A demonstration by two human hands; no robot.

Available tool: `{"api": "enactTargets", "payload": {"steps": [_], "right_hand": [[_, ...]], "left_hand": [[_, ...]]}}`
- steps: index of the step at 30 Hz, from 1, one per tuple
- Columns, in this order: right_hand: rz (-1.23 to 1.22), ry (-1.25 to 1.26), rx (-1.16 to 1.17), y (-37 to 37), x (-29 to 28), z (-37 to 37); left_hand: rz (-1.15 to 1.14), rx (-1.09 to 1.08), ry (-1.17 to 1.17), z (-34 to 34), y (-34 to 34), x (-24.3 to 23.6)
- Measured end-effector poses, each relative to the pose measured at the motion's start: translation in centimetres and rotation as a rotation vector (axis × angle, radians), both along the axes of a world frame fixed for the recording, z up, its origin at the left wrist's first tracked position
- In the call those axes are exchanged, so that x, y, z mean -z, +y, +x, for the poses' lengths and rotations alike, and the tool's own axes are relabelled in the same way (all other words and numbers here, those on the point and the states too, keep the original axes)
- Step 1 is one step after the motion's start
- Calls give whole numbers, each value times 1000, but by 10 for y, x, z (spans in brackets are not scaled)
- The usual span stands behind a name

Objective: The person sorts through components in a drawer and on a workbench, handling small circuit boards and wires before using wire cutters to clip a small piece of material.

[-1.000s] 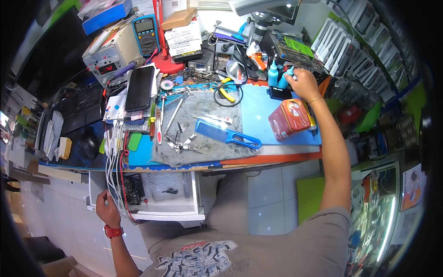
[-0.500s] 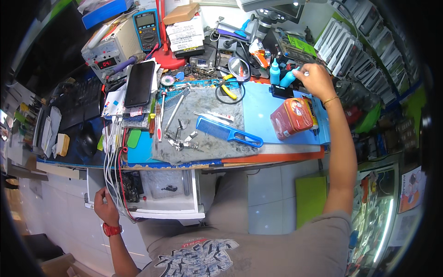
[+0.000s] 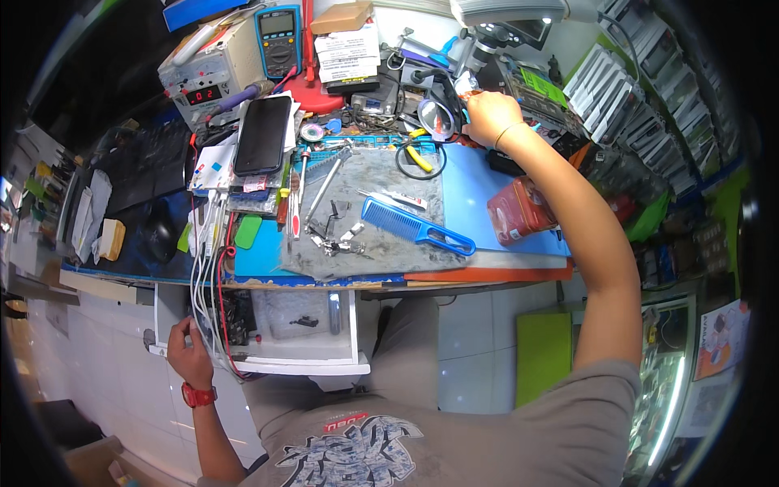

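Note:
My right hand (image 3: 493, 118) reaches to the back of the bench, beside a round magnifying lens (image 3: 436, 119). Its fingers curl down among the small items there; whatever they hold is hidden under the hand. Lower left, my left hand (image 3: 189, 351), with a red watch above it, is closed at the front left corner of the pulled-out white drawer (image 3: 304, 367), next to hanging white cables (image 3: 203, 284). What it grips, if anything, cannot be made out. Below my right forearm stands a reddish plastic tub (image 3: 519, 213), partly covered by the arm.
A blue comb (image 3: 418, 229), tweezers and small metal parts (image 3: 334, 243) lie on a grey mat (image 3: 341, 264). A black phone (image 3: 263, 135) rests on a pile at left. Behind are a multimeter (image 3: 278, 45), a power supply (image 3: 207, 73) and a small white-labelled box (image 3: 349, 55).
My right hand has left the light-blue bottle it was touching and moved left and farther back; the bottles are now hidden. My left hand stays by the drawer. The whole view has shifted slightly.

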State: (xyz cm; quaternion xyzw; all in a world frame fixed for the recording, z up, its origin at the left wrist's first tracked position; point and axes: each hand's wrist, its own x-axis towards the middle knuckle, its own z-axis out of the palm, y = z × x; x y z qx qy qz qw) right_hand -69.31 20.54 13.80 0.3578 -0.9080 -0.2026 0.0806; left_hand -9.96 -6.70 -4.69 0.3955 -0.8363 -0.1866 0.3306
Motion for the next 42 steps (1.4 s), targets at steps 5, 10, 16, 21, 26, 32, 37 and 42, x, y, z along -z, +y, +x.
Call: {"api": "enactTargets", "payload": {"steps": [5, 10, 16, 21, 26, 32, 37, 42], "right_hand": [[-132, -40, 40, -6, 6, -17], [-166, 69, -16, 31, -2, -16], [-156, 38, 100, 66, -5, -16], [-253, 36, 152, 77, -1, -21], [-196, 180, 89, 82, 3, -19], [-167, 370, -42, 81, -7, 6], [-304, 199, -84, 69, -37, 76], [-534, -278, -296, 9, -19, 137]], "left_hand": [[-23, 17, 2, -2, 0, -1], [-29, 21, 24, -2, 1, -3], [8, 25, 54, -4, 4, -7], [11, 3, 23, -4, 6, -10], [2, -1, 26, -5, 5, -10], [17, 9, 15, -3, 4, -10], [20, 1, 23, -4, 4, -9], [1, 22, 28, -4, 4, -11]]}}
